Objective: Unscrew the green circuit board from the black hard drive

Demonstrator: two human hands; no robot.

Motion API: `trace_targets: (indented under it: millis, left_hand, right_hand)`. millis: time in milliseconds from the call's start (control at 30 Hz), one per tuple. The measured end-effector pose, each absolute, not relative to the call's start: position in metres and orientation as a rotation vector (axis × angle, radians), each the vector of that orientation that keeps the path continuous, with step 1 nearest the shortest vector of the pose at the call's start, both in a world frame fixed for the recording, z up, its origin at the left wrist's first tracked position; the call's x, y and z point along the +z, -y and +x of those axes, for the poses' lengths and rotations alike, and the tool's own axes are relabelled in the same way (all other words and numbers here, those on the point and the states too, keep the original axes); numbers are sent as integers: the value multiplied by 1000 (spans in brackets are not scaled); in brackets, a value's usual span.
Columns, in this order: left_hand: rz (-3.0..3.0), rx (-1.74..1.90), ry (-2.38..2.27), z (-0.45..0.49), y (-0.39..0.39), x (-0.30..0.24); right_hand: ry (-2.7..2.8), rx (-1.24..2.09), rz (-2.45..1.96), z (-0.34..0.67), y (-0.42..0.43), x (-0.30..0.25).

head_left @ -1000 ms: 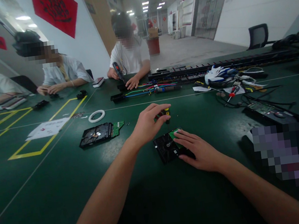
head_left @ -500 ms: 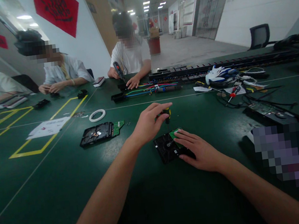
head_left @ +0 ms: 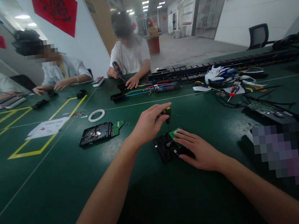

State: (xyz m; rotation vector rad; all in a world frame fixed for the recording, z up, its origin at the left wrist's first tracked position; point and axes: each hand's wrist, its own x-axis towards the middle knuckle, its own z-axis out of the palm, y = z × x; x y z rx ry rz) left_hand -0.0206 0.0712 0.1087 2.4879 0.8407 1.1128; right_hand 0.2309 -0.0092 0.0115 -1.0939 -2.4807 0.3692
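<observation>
A black hard drive (head_left: pixel 166 147) with a green circuit board lies on the green table in front of me. My right hand (head_left: pixel 198 150) rests flat on its right side, fingers stretched out, holding it down. My left hand (head_left: pixel 149 124) is closed round the handle of a small screwdriver (head_left: pixel 167 114) with a black and yellow grip. The screwdriver stands nearly upright with its tip over the drive's far edge.
A second opened hard drive (head_left: pixel 99 133) lies to the left, with a white tape ring (head_left: pixel 97 115) and a paper sheet (head_left: pixel 48 127) beyond. Cables, gloves (head_left: pixel 218 74) and tools are at the right. A person opposite holds an electric screwdriver (head_left: pixel 118 70); other people sit at the left.
My left hand has raised the screwdriver from lying low to nearly upright over the drive. My right hand has stayed on the drive.
</observation>
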Motion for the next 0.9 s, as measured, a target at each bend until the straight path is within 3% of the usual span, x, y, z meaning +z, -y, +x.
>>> trace_targets:
  millis: [900]
  left_hand:
    - [2449,1135,-895,-19,-69,109]
  right_hand:
    - [2481,372,-1095,230,10,14]
